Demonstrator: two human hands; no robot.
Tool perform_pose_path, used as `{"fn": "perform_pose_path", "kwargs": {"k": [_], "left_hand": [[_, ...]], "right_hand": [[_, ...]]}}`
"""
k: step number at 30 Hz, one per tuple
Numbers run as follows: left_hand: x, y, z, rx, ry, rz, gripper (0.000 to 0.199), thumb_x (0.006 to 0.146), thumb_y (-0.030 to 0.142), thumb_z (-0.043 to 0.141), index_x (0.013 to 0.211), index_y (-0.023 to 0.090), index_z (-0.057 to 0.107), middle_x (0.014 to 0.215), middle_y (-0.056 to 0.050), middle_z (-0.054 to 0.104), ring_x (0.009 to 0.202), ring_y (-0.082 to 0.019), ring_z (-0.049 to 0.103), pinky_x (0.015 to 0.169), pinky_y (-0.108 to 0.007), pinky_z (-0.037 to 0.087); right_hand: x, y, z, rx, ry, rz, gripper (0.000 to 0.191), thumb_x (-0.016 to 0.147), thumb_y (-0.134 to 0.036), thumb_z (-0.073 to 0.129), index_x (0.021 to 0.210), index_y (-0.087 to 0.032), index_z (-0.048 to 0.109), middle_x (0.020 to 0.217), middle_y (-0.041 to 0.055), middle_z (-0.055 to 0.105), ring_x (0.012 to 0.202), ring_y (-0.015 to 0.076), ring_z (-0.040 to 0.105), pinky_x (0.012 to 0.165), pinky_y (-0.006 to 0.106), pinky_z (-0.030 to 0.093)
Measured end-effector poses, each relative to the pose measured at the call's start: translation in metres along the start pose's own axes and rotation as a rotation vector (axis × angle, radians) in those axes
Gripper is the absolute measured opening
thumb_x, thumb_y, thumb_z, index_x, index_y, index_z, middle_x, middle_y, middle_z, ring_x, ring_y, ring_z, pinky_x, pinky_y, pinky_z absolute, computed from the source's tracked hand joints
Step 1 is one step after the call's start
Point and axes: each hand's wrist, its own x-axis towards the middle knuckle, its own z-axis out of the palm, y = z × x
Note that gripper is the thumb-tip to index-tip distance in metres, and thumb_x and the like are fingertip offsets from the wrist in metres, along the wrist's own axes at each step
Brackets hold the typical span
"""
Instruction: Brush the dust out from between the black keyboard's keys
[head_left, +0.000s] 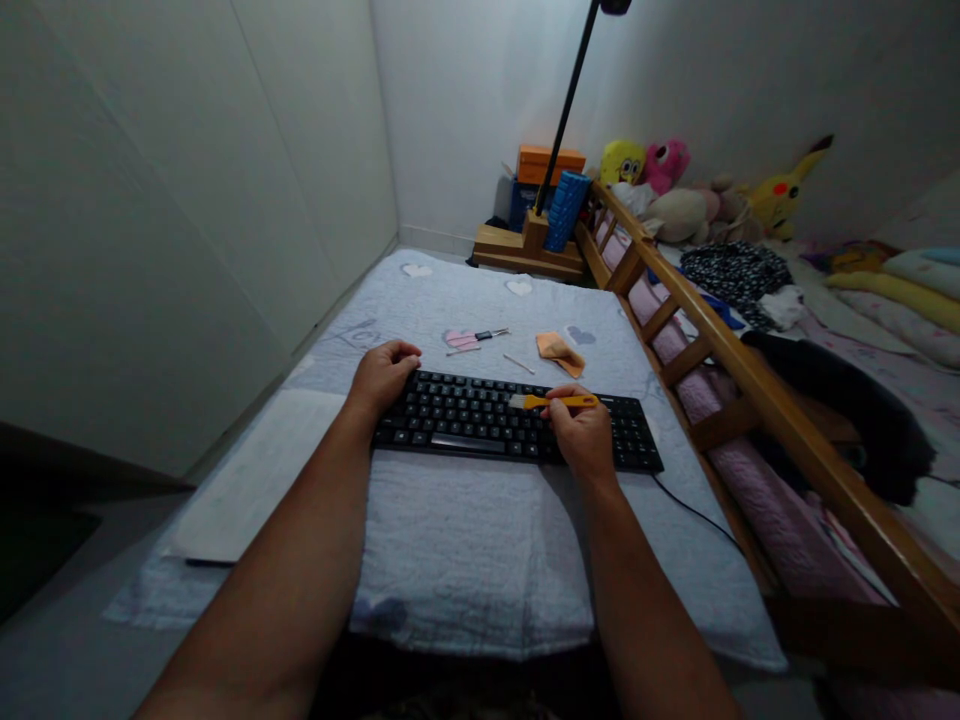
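A black keyboard (472, 412) lies across the cloth-covered table, its cable running off to the right. My left hand (384, 378) grips the keyboard's left end, fingers curled at its upper corner. In my right hand (581, 425) is a small yellow-handled brush (574, 401), held in a pinch over the right half of the keys. Its pale bristles point left and meet or hover just above the keys; I cannot tell which. Beyond the keyboard lie an orange cloth (560, 354), a cotton swab (519, 364), another swab (463, 351) and a small dark-handled tool (492, 334).
A flat white sheet or pad (247, 470) rests at the table's left. Along the right side runs a wooden bed rail (697, 310), with bedding and plush toys behind it. A lamp pole (568, 110) rises at the far end near an orange box (551, 163) and a blue foam roller (567, 210).
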Motion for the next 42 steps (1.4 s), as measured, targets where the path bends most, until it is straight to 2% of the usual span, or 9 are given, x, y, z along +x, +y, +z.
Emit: {"fn": "perform_pose_path", "kwargs": {"k": [7,11,15,21,24,30,42], "left_hand": [[0.001,-0.003,0.0,0.01,0.002,0.004,0.026,0.065,0.036,0.066,0.083,0.019,0.072,0.075,-0.001,0.066,0.076,-0.021,0.059,0.077,-0.035,0.044],[0.001,-0.003,0.001,0.002,0.009,-0.002,0.027,0.065,0.036,0.066,0.084,0.019,0.073,0.075,-0.002,0.066,0.076,-0.021,0.06,0.077,-0.035,0.044],[0.0,-0.001,0.001,0.001,0.008,-0.007,0.026,0.065,0.036,0.066,0.083,0.019,0.072,0.074,-0.001,0.066,0.075,-0.021,0.059,0.076,-0.035,0.044],[0.001,-0.003,0.001,-0.012,0.0,0.001,0.026,0.065,0.037,0.066,0.083,0.02,0.071,0.076,-0.002,0.067,0.076,-0.021,0.06,0.078,-0.035,0.045],[0.002,-0.004,0.001,-0.009,0.001,0.005,0.025,0.064,0.037,0.066,0.082,0.02,0.071,0.076,-0.002,0.066,0.076,-0.021,0.06,0.078,-0.035,0.045],[0.001,-0.002,0.001,-0.007,-0.003,0.001,0.027,0.064,0.039,0.066,0.082,0.02,0.071,0.074,-0.001,0.066,0.075,-0.021,0.059,0.078,-0.035,0.045],[-0.001,0.0,0.001,-0.01,0.002,-0.006,0.028,0.063,0.039,0.066,0.083,0.019,0.071,0.075,-0.002,0.066,0.076,-0.021,0.059,0.077,-0.034,0.044]], "right_hand": [[0.004,0.003,-0.011,-0.186,0.202,-0.088,0.015,0.071,-0.029,0.053,0.069,-0.021,0.065,0.057,-0.0005,0.064,0.057,0.0196,0.061,0.062,0.031,0.046],[0.003,0.0,-0.014,-0.165,0.23,-0.091,0.014,0.07,-0.028,0.052,0.066,-0.021,0.064,0.055,-0.0009,0.062,0.056,0.0187,0.059,0.062,0.031,0.045],[0.0,-0.004,-0.009,-0.054,0.139,-0.071,0.015,0.073,-0.029,0.055,0.074,-0.02,0.067,0.058,-0.0006,0.065,0.056,0.0179,0.06,0.062,0.03,0.047],[-0.006,-0.007,0.003,0.087,-0.105,-0.027,0.019,0.077,-0.036,0.06,0.084,-0.02,0.069,0.066,0.0018,0.071,0.06,0.0187,0.065,0.061,0.03,0.049],[-0.008,-0.006,0.006,0.064,-0.127,-0.037,0.018,0.077,-0.034,0.061,0.084,-0.02,0.069,0.067,0.0019,0.071,0.062,0.0188,0.066,0.061,0.029,0.049],[-0.004,-0.003,0.001,-0.1,0.029,-0.07,0.015,0.075,-0.029,0.054,0.074,-0.021,0.067,0.058,-0.0007,0.064,0.055,0.0171,0.06,0.056,0.028,0.044],[0.003,0.001,-0.013,-0.318,0.276,-0.199,0.015,0.074,-0.027,0.05,0.066,-0.023,0.061,0.057,-0.0006,0.061,0.056,0.0188,0.058,0.064,0.031,0.045]]}}
